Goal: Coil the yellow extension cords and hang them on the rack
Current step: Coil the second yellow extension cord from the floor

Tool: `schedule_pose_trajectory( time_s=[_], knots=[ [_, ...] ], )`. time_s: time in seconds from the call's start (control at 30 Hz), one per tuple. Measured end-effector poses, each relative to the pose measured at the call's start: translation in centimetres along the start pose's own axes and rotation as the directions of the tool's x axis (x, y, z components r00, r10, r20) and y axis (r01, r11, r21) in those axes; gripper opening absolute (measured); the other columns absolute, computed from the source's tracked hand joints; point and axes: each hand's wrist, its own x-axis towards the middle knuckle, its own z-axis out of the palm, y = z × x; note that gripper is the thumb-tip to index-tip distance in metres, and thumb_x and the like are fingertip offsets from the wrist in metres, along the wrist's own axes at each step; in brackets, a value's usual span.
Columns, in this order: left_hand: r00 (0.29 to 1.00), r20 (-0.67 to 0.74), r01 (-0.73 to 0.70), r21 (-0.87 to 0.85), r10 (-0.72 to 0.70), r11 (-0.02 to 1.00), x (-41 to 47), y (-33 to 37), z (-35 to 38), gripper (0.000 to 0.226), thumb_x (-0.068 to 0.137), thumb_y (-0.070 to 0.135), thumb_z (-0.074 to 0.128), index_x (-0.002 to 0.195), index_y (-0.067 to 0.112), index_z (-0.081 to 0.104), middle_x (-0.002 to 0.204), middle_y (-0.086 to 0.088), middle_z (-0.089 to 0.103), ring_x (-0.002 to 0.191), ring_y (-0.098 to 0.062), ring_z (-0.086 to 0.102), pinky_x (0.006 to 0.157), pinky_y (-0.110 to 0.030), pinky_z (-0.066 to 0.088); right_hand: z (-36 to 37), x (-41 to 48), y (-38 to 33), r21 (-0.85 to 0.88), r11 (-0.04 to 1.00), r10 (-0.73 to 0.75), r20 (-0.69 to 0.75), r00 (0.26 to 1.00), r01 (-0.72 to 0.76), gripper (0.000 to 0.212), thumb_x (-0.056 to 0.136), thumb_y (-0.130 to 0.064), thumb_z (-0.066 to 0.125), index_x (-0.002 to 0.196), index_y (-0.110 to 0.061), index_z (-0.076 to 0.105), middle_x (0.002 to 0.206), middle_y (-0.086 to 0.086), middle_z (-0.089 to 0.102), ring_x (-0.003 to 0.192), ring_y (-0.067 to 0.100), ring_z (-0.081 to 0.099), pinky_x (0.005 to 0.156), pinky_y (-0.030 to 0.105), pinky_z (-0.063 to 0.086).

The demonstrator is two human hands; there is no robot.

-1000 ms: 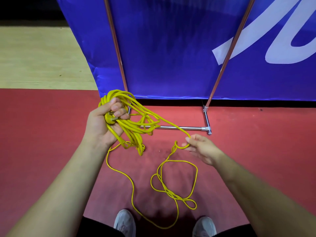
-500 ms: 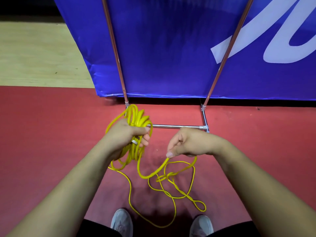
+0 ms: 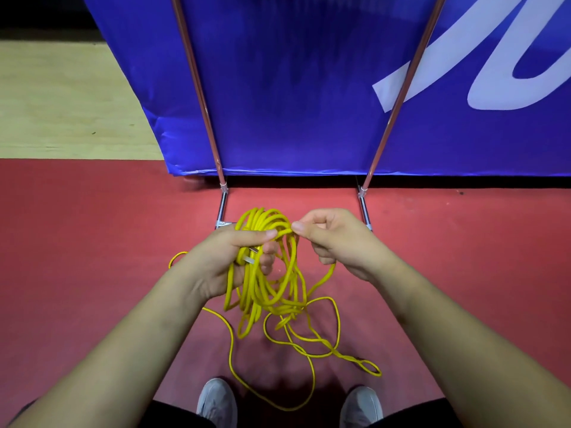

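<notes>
1. Left hand: fingers curled tight round the gathered loops of the thin yellow plastic-sheathed extension cord. The 2 bright metal plug prongs show between its fingers.
2. Right hand: thumb and forefinger pinch 1 strand at the top of the bundle, just beside the left thumb. Its other fingers are curled in, and the strand runs out beneath that hand.
3. Cord position: uneven loops hang below the left grip. From the right pinch a loose tail drops to the red floor and lies in crossed, partly twisted loops near the 2 grey shoes.
4. Beyond both grips stands a metal rack with copper-coloured uprights and chrome feet, in front of a blue banner. Its hanging bar is out of view.
5. Judgement: coiling is part done and hanging has not begun.
6. Risk: the twisted floor loop could pull into a knot as the tail is drawn up, because the strands already cross.
7. Risk: the unequal loops could slide out of the left grip if it loosens to take the next turn.
8. Risk: the tail lies close to the feet, so a step could trap it and jerk the bundle.
</notes>
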Motion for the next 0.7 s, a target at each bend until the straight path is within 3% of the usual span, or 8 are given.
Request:
schedule_pose_trajectory(
  time_s=[0.07,0.13,0.23,0.33,0.5,0.57,0.63,0.7],
  knots=[
    [0.999,-0.013,-0.052,-0.075,0.051,0.996,0.1,0.6,-0.6,0.011,0.079,0.008,0.065,0.075,0.010,0.056,0.062,-0.003,0.047,0.049,-0.014,0.046,0.049,-0.025,0.043,-1.0,-0.2,0.7,-0.072,0.997,0.020,0.070,0.997,-0.015,0.015,0.093,-0.021,0.062,0.086,-0.008,0.059,0.054,-0.001,0.044,0.050,0.017,0.045,0.054,0.026,0.038],
    [0.996,-0.039,-0.088,-0.047,0.086,0.995,0.0,1.1,-1.2,0.009,0.078,0.008,0.067,0.075,0.009,0.058,0.062,-0.005,0.050,0.050,-0.016,0.048,0.050,-0.026,0.045,-1.7,-0.4,1.4,0.008,0.998,0.064,0.134,0.989,-0.066,0.011,0.095,-0.015,0.057,0.086,-0.009,0.057,0.061,0.000,0.048,0.061,0.020,0.055,0.067,0.030,0.043],
    [0.993,-0.119,0.006,0.222,0.021,0.975,-0.5,1.1,-1.3,0.005,0.077,0.004,0.070,0.074,0.004,0.068,0.064,-0.012,0.062,0.050,-0.021,0.058,0.051,-0.027,0.052,-1.8,-0.2,1.2,0.169,0.985,0.035,0.030,0.999,-0.040,0.011,0.093,-0.005,0.058,0.082,-0.007,0.057,0.056,-0.002,0.040,0.046,0.012,0.034,0.053,0.027,0.028],
    [0.985,-0.132,0.151,0.304,-0.115,0.941,-0.8,0.3,-0.7,0.007,0.081,0.004,0.064,0.085,-0.001,0.068,0.075,-0.017,0.070,0.057,-0.025,0.067,0.053,-0.030,0.056,-1.5,0.0,0.2,0.117,0.993,-0.016,-0.054,0.998,0.022,0.010,0.089,-0.004,0.063,0.080,0.000,0.061,0.050,-0.004,0.036,0.045,0.011,0.021,0.051,0.030,0.013],
    [0.989,-0.052,0.149,0.198,-0.141,0.969,-0.9,-0.5,-0.2,0.009,0.071,0.008,0.072,0.080,0.006,0.072,0.072,-0.014,0.068,0.061,-0.026,0.069,0.059,-0.034,0.059,0.7,-0.5,-1.1,-0.164,0.971,-0.170,0.044,0.984,0.175,0.015,0.088,-0.009,0.068,0.080,0.003,0.065,0.045,-0.010,0.037,0.043,0.007,0.025,0.044,0.022,0.021],
    [0.993,0.024,0.113,0.146,-0.118,0.983,-1.1,-0.2,-0.4,0.010,0.069,0.008,0.077,0.075,0.007,0.069,0.065,-0.010,0.061,0.056,-0.024,0.064,0.055,-0.033,0.056,1.2,-0.4,-1.4,-0.129,0.969,-0.211,0.030,0.977,0.213,0.013,0.089,-0.010,0.067,0.084,0.002,0.065,0.045,-0.010,0.038,0.043,0.006,0.029,0.043,0.019,0.025],
    [0.994,0.096,0.043,0.028,-0.046,0.999,-1.0,0.2,-0.8,0.027,0.058,0.010,0.085,0.076,0.006,0.065,0.060,-0.007,0.053,0.052,-0.021,0.057,0.053,-0.029,0.052,0.7,-0.2,-1.1,-0.046,0.984,-0.170,0.076,0.982,0.174,0.006,0.091,-0.011,0.064,0.090,-0.005,0.064,0.052,0.000,0.045,0.048,0.013,0.039,0.047,0.024,0.035],
    [0.993,0.110,-0.032,-0.071,0.039,0.997,-1.0,0.7,-1.1,0.039,0.051,0.013,0.090,0.077,0.006,0.063,0.059,-0.005,0.050,0.052,-0.019,0.054,0.054,-0.027,0.050,-0.5,-0.3,0.1,-0.041,0.994,-0.090,0.186,0.978,0.099,0.005,0.093,-0.009,0.060,0.096,-0.006,0.058,0.064,0.010,0.056,0.060,0.021,0.054,0.061,0.029,0.047]
  ],
)
